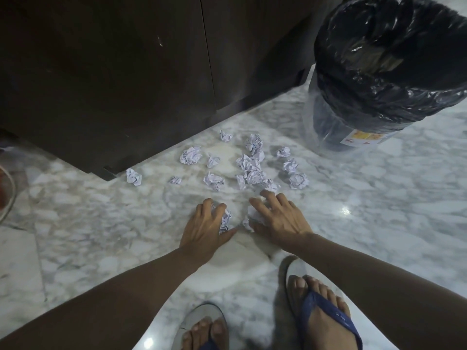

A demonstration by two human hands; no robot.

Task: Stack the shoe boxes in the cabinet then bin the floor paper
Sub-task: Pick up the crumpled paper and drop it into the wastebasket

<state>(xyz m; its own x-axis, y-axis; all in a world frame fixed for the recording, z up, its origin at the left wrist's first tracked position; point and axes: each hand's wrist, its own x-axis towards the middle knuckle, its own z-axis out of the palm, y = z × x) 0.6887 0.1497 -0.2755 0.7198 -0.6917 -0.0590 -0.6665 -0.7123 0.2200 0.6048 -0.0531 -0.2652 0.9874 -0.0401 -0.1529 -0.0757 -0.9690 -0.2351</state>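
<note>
Several crumpled white paper balls [250, 168] lie scattered on the marble floor in front of the dark cabinet [106, 79], whose doors are closed. My left hand [204, 231] is down on the floor with its fingers curled around one paper ball [225, 219]. Just to its right, my right hand [280, 218] grips another crumpled paper [252, 214] against the floor. The bin [384, 72], lined with a black bag, stands at the upper right, beyond the papers.
My two feet in blue flip-flops [326, 317] stand at the bottom of the view. A round object with a red part [6, 193] shows at the left edge. The marble floor [379, 210] extends to the right of the papers.
</note>
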